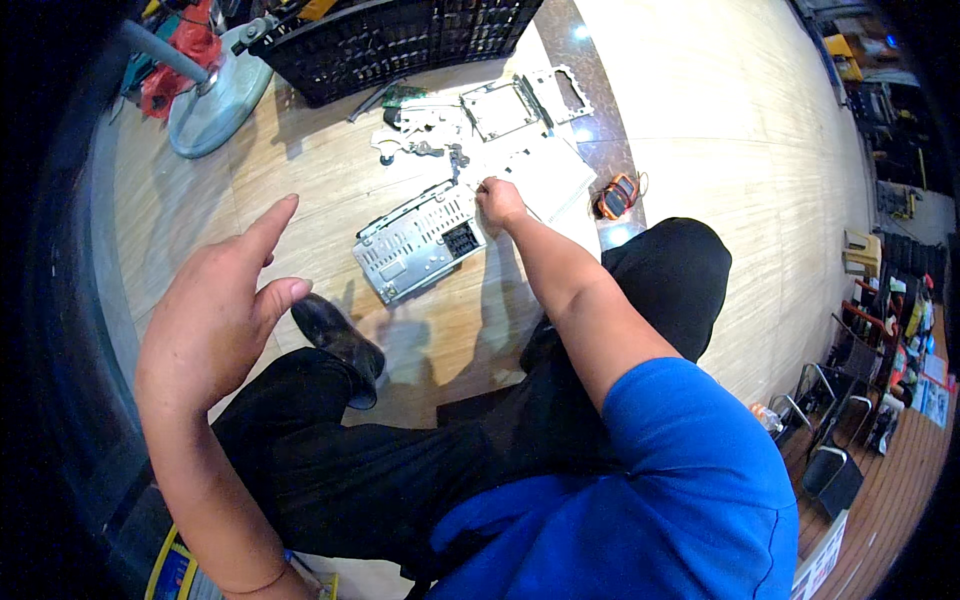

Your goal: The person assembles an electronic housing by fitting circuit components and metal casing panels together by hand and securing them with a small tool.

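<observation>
On the floor ahead of me lies a silver slotted metal box (pixel 405 250) with a black socket at one corner, like a car stereo's casing. My right hand (pixel 501 204) reaches down to the box's far right corner, its fingers pinched together. Whatever is between those fingertips is hidden or too small to make out. My left hand (pixel 215 310) is held up at the left, thumb and fingers apart, holding nothing. Just beyond the box are loose metal and black mechanism parts (pixel 430 125). A flat white sheet (pixel 562 178) lies under and beside my right hand.
A black plastic crate (pixel 400 48) stands at the far side. Left of it is a stand with a round base (pixel 225 112). An orange-and-black meter-like device (pixel 617 197) lies right of the sheet. My black shoe (pixel 340 338) is near the box. Chairs (pixel 835 470) stand far right.
</observation>
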